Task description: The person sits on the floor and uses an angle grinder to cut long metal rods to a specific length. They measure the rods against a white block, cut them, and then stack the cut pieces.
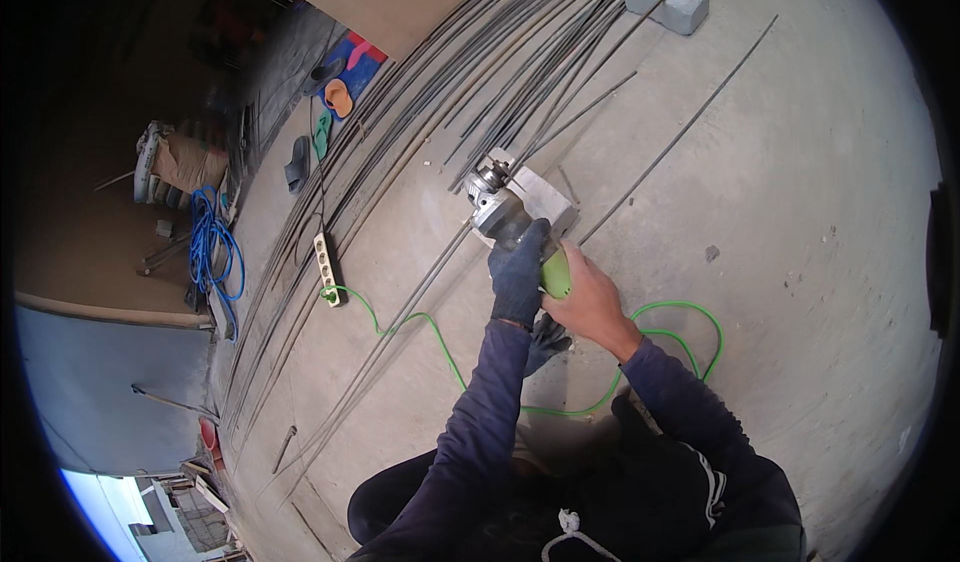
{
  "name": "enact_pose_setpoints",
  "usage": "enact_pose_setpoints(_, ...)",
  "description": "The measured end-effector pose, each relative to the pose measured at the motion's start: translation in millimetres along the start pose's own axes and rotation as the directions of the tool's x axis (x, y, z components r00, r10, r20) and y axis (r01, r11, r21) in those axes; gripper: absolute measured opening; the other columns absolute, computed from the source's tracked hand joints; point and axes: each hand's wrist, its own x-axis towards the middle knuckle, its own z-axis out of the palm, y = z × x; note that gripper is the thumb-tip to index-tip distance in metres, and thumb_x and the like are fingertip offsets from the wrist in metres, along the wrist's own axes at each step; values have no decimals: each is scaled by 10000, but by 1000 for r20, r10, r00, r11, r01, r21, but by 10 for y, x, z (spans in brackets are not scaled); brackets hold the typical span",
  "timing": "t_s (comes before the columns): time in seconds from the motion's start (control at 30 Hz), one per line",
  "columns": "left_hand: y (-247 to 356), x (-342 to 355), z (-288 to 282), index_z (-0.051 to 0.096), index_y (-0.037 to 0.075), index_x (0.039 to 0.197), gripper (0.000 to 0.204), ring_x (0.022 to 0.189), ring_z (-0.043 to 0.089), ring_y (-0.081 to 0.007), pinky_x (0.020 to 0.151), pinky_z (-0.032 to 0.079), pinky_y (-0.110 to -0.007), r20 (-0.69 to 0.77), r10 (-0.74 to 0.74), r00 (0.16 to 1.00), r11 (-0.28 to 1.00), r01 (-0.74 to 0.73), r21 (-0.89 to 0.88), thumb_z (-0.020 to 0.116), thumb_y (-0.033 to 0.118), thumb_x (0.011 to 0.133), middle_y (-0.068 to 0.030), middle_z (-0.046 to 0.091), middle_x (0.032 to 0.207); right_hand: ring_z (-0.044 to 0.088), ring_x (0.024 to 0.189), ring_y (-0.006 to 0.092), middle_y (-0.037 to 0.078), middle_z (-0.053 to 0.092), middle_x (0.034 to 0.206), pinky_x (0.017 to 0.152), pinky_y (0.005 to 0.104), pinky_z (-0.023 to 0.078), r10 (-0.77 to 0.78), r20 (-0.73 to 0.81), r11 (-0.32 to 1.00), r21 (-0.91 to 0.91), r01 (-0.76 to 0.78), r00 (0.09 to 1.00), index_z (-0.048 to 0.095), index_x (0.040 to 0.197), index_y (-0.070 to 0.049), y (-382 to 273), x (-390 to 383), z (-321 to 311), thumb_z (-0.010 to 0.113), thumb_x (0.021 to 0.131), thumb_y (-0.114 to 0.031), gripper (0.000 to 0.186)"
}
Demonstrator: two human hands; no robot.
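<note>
Both your hands are closed around a green-and-grey angle grinder point(554, 274). Your gloved left hand point(517, 280) wraps its body, nearer the metal head; your bare right hand point(590, 300) grips the green rear end, just behind and to the right. The grinder's long axis slants forward and left, so its head lies ahead of your hands, above the near-left part of a pale block point(545, 202) on the concrete floor point(780, 362). Two thin metal bars point(402, 314) run from lower left up toward that head, roughly across the grinder's axis; this crossing appears to be what matters for placement. Whether the head touches metal, you cannot tell from here.
</note>
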Motion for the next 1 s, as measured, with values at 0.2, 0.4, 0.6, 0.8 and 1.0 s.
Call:
enact_pose_setpoints(0.2,89,130,57,690,41,1001,320,743,637,-156,666,520,-320,41,-25,999,998,28,-55,811,270,812,-44,665,870,651,997,489,266,680,1035,873,537,516,158,207,987,-22,-157,966,431,1291,-14,-38,269,-108,757,728,-219,682)
enact_pose_setpoints(0.4,215,256,195,691,27,1046,397,760,640,-154,677,520,-315,80,-37,996,998,40,-37,773,370,864,-58,682,903,644,1013,481,272,682,1044,874,533,510,172,220,985,-66,-161,960,467,1256,-22,12,534,-202,758,709,-237,656)
enact_pose_setpoints(0.6,115,855,-390,685,-28,1035,671,797,675,-263,761,523,-385,77,112,991,894,-134,428,501,617,997,-177,703,883,675,984,458,251,700,1020,877,516,537,129,110,988,-101,-118,985,480,1262,-27,30,769,-155,746,737,-261,633)
enact_pose_setpoints(0.8,5,1155,-1076,697,-9,1047,651,993,677,-412,878,503,-488,30,418,908,362,-197,911,561,619,944,-278,701,1031,678,1007,448,257,701,1040,875,503,547,208,162,966,-189,-176,965,503,1248,-17,59,1002,-457,750,721,-237,622)
enact_pose_setpoints(1.0,-253,1416,-1183,714,1,1008,703,1007,673,-421,874,493,-502,125,141,982,378,-170,910,471,658,949,-284,709,1018,684,993,444,251,707,1026,869,500,547,190,137,965,-206,-159,972,517,1232,-17,95,1085,-462,744,720,-227,598)
